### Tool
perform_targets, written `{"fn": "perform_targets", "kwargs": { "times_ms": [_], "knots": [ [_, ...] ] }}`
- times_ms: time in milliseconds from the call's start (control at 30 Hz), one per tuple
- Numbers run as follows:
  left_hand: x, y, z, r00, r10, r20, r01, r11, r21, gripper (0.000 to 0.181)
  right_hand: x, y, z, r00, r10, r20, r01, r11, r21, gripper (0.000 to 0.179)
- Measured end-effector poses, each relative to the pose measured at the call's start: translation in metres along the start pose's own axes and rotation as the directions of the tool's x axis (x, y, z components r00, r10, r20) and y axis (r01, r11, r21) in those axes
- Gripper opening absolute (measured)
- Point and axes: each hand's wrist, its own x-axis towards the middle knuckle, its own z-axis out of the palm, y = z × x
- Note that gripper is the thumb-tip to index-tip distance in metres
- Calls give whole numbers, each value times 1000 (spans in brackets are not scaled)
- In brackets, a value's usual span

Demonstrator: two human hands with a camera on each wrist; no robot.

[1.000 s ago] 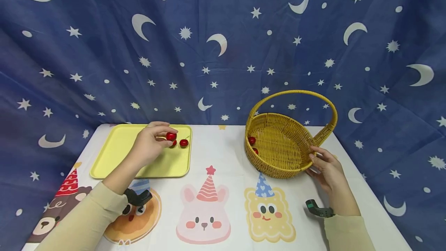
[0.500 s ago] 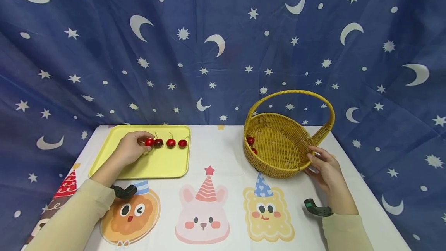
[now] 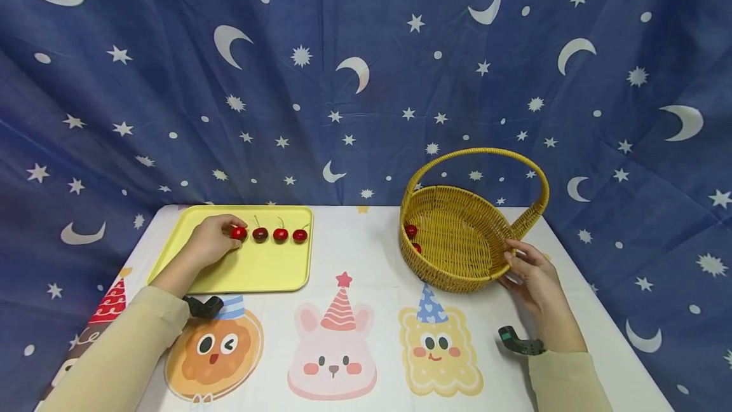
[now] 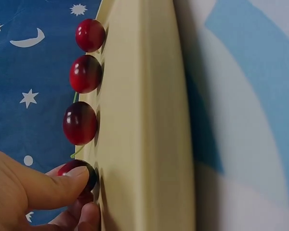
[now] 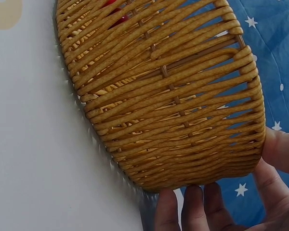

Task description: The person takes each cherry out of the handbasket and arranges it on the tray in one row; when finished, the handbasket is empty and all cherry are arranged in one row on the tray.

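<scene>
My left hand (image 3: 210, 241) is low over the yellow tray (image 3: 257, 272), pinching a red cherry (image 3: 239, 234) between thumb and fingers. In the left wrist view the thumb covers part of that cherry (image 4: 89, 179), which is right at the tray's surface. To its right, three more cherries lie in a row, the nearest a dark red cherry (image 3: 260, 234) with a stem. My right hand (image 3: 537, 281) grips the right side of a woven basket (image 3: 452, 280), with the thumb at the rim and other fingers against the outer wall and underside (image 5: 164, 185).
Two red cherries (image 3: 411, 231) lie inside the basket at its left wall. A tall arched handle (image 3: 486, 150) rises over the basket. The white tablecloth (image 3: 354, 240) carries printed cartoon figures. A blue star-and-moon curtain (image 3: 366, 126) hangs behind the table.
My left hand has carried its cherry left and down, from above the row to the row's left end. Lately it has slid slightly further left. The right hand stays on the basket.
</scene>
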Motion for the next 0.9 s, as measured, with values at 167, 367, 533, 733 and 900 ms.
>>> {"fn": "perform_targets", "kwargs": {
  "times_ms": [167, 367, 533, 733, 900],
  "knots": [
    [-1, -1, -1, 1000, 4, -4, -4, 1000, 21, 38, 0, -1, 0, 1000, -3, -1, 3, 1000, 1, 45],
    [0, 0, 0, 1000, 9, -1, -9, 1000, 23, 36, 0, -1, -1, 1000, -3, 6, 3, 1000, 15, 45],
    [0, 1, 1, 1000, 10, 3, -11, 1000, 24, 41, 1, 0, -1, 1000, 6, 2, -6, 1000, 20, 43],
    [-4, 6, -5, 1000, -8, 11, 8, 999, 46, 47, 1, 0, -1, 1000, 11, 2, -11, 1000, 24, 44],
    [-9, 17, -12, 1000, -21, -9, 22, 998, 62, 48, 1, 0, -1, 1000, 11, 10, -11, 1000, 12, 45]
  ]
}}
